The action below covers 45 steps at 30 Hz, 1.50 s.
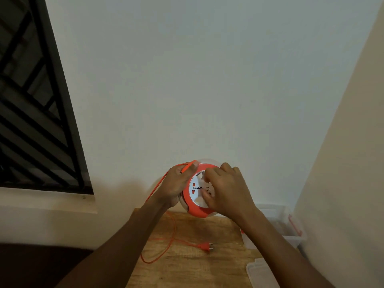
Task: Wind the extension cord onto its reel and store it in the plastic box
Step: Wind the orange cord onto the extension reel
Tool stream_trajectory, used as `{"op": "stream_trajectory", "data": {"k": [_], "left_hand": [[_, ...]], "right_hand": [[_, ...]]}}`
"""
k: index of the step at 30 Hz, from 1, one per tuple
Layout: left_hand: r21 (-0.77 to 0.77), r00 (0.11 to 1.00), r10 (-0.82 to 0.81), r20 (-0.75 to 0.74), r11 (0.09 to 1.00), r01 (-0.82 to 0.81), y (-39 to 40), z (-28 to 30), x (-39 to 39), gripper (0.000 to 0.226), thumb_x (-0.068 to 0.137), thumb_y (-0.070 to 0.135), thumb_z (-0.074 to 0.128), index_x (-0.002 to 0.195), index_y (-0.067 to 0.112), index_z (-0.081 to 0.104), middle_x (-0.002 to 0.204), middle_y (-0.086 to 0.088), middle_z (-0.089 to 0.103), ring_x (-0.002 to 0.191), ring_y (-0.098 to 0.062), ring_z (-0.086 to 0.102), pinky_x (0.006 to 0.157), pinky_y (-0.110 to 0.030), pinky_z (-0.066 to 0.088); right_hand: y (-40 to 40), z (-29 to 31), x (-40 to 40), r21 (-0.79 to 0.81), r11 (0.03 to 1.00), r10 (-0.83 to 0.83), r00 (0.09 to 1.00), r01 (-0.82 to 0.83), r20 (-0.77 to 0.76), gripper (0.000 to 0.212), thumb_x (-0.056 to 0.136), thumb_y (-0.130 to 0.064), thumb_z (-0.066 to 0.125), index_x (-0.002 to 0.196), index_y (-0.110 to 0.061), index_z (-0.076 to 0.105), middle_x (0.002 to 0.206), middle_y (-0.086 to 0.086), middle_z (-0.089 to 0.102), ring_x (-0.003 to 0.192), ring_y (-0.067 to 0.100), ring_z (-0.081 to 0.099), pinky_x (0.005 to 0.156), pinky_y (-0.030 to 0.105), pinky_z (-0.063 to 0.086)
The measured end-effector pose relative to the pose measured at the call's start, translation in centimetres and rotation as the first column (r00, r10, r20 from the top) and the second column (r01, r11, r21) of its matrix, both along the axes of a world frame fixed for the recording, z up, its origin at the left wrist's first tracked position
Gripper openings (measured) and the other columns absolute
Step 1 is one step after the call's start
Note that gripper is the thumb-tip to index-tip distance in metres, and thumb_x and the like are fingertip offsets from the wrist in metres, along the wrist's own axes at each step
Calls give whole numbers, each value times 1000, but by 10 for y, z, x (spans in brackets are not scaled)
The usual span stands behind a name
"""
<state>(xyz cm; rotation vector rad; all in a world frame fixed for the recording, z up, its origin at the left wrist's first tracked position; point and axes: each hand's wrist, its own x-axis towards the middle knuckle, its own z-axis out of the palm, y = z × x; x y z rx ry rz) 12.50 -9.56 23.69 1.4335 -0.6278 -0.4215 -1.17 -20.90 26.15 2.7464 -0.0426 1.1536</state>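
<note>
An orange and white cord reel (196, 208) is held up in the air above the wooden table (187, 267). My left hand (176, 183) grips its left rim, with the flat orange cord (187, 167) running over the fingers. My right hand (226, 190) lies on the reel's white centre face, fingers curled on the winding knob. The loose cord hangs down from the left hand, loops over the table (158, 256) and ends in an orange two-pin plug (204, 246). The clear plastic box (276, 223) with orange latches stands at the right, partly behind my right forearm.
A clear lid (260, 273) lies on the table at the front right. A white wall rises right behind the table, another wall closes the right side. A dark barred window (35, 111) is at the left above a ledge.
</note>
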Motion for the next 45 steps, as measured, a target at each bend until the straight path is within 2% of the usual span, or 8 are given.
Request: {"op": "stream_trajectory", "data": {"k": [4,13,21,24,26,31,35,45], "left_hand": [[-17,1000,-26,10,1000,26,2,4,0,44,84,62,62,114,32,72,104,5,81,92,-23,79,73,-34,64],[-13,999,-38,4,999,38,3,8,-2,48,80,64,66,111,29,74,101,-1,81,90,-29,79,75,-40,65],[-37,999,-24,40,999,25,1,15,-7,29,80,63,67,97,42,77,99,4,81,87,-25,79,68,-34,64],[-58,1000,-15,22,998,16,-1,17,-8,31,79,64,68,98,42,78,101,2,82,86,-26,80,68,-37,64],[-57,1000,-18,25,998,20,-3,17,-9,28,79,64,67,96,45,78,100,4,82,86,-25,80,66,-33,64],[-65,1000,-15,15,998,16,0,13,-5,36,81,62,67,104,35,76,103,1,81,89,-28,79,70,-36,64],[-71,1000,-16,8,997,17,4,13,-2,27,84,58,67,98,38,78,101,-2,81,88,-29,79,69,-36,64],[-24,1000,-17,2,1000,17,4,13,-5,35,78,63,65,100,38,75,97,6,81,86,-23,80,66,-30,63]], "right_hand": [[4,-9,2,-130,991,-17,990,-1,-140,45,71,-39,77,110,-21,65,115,2,69,106,29,58,84,43,47],[1,-10,10,-210,977,-25,999,34,47,48,67,-47,76,100,-13,64,96,8,72,90,31,60,72,40,45],[3,-1,19,87,967,-244,968,239,60,48,79,-58,59,100,-15,55,73,1,67,63,24,61,69,40,40],[1,0,20,386,885,-273,962,261,-23,44,91,-55,41,112,-17,46,84,-2,70,68,20,66,76,39,48],[3,-3,20,429,872,-253,967,235,-14,42,94,-51,39,117,-16,45,95,1,70,74,21,67,79,39,51],[3,4,13,271,955,-156,982,123,106,32,85,-40,64,104,-14,58,86,3,71,71,22,66,72,37,49],[0,0,4,35,999,13,1000,-14,19,43,67,-36,77,104,-18,62,100,1,71,93,29,59,70,37,47],[7,-6,12,-113,989,-99,994,93,-44,58,63,-47,81,109,-15,63,103,7,72,94,33,62,75,45,50]]}}
